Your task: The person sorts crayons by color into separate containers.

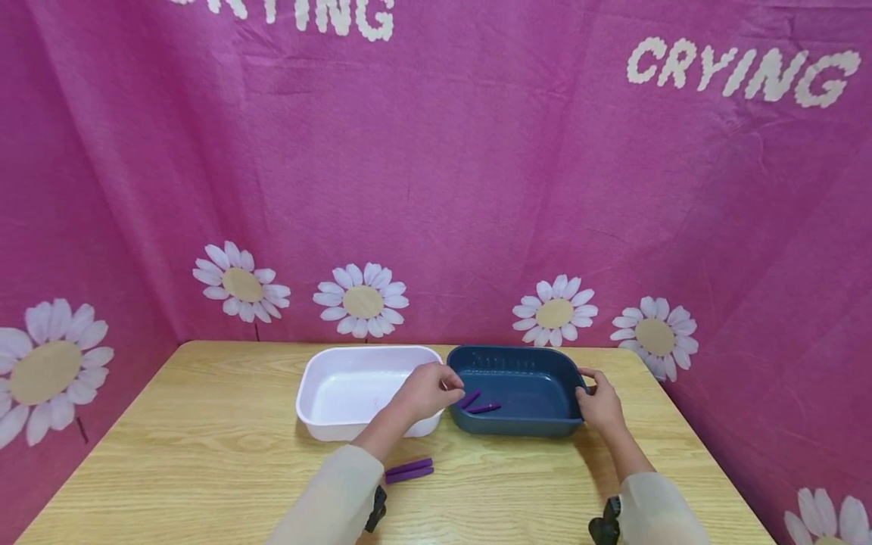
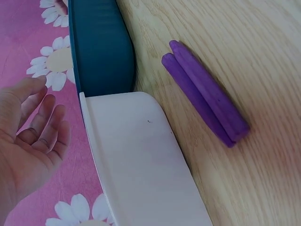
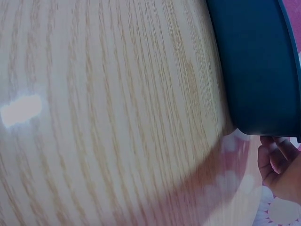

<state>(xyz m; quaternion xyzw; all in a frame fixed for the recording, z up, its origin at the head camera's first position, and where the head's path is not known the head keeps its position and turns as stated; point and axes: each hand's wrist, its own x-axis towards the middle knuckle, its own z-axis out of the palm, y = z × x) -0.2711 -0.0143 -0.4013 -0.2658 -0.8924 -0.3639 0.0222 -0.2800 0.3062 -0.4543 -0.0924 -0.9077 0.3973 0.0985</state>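
Observation:
My left hand (image 1: 427,390) hovers over the meeting rims of a white basin (image 1: 316,430) and a dark blue basin (image 1: 518,428). Its fingers are loosely bent with nothing between them, as the left wrist view shows. Inside the blue basin, just below those fingertips, lie short purple sticks (image 1: 485,408). At the blue basin's right end, my right hand (image 1: 602,401) grips the rim, thumb on the edge and fingers on the outer side. Two more purple sticks (image 2: 204,94) lie side by side on the table, in front of the white basin.
Both basins stand next to each other near the back of a wooden table (image 1: 225,431). A pink cloth (image 1: 436,174) with daisies and white lettering hangs behind and beside the table.

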